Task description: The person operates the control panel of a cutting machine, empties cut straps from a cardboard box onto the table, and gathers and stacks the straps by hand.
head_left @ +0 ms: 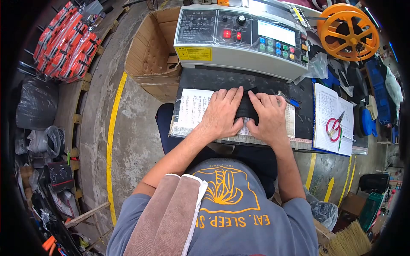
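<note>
Between my hands is a folded bundle of black fabric strips [247,107], lying over papers on the black worktop. My left hand [223,112] presses against its left side, fingers together and thumb at the near edge. From the right, my right hand [269,114] grips the same bundle, its fingers bent over the far part and its thumb near the front. Much of the bundle is hidden under the fingers. Beneath my left hand a written sheet [192,106] sticks out to the left.
A machine with a control panel [241,36] stands behind the worktop. To its left is an open cardboard box [149,47]. Red-handled scissors [334,128] and a green pen [340,143] lie on a notebook [324,98] at right. An orange reel [350,34] stands beyond.
</note>
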`<state>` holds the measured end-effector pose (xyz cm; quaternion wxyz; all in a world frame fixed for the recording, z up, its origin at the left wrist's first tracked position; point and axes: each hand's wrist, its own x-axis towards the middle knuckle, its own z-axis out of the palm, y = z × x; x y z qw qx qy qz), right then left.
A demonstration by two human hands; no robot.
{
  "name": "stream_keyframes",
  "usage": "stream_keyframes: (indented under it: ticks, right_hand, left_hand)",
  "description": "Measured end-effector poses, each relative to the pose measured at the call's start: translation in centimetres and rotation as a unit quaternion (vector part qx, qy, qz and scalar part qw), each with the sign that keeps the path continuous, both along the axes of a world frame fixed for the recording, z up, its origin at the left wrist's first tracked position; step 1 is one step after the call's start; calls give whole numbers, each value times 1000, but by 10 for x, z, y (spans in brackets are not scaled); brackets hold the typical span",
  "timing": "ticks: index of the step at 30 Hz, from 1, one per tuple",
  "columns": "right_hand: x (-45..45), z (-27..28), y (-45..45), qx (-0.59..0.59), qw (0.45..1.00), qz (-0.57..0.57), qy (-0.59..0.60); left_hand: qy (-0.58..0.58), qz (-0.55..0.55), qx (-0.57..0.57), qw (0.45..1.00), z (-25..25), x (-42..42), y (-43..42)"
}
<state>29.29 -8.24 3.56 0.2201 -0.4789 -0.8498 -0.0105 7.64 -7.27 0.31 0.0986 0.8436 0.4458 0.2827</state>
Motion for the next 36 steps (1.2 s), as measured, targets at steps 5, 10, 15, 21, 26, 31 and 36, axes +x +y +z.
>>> stream_keyframes:
  ticks: [5,10,15,21,26,31,36]
  right_hand:
    - [0,-1,1,-6,1000,3,17]
    - [1,1,2,-10,1000,1,-2]
    - [2,-2,0,-9,1000,2,-1]
    - [3,-1,5,3,1000,11,14]
    - [2,4,5,-2,1000,9,-3]
    - [3,1,5,14,1000,13,13]
    - [2,5,9,-2,1000,15,5]
  left_hand:
    - [-2,0,-4,1000,2,0,-1]
    - [-1,0,5,1000,0,0,0]
    - [-6,0,-8,1000,2,0,0]
    - [1,2,-3,1000,2,0,-1]
    - [-2,3,-1,1000,1,0,-1]
    - [-1,2,1,1000,0,0,0]
    - [-3,1,4,1000,0,0,0]
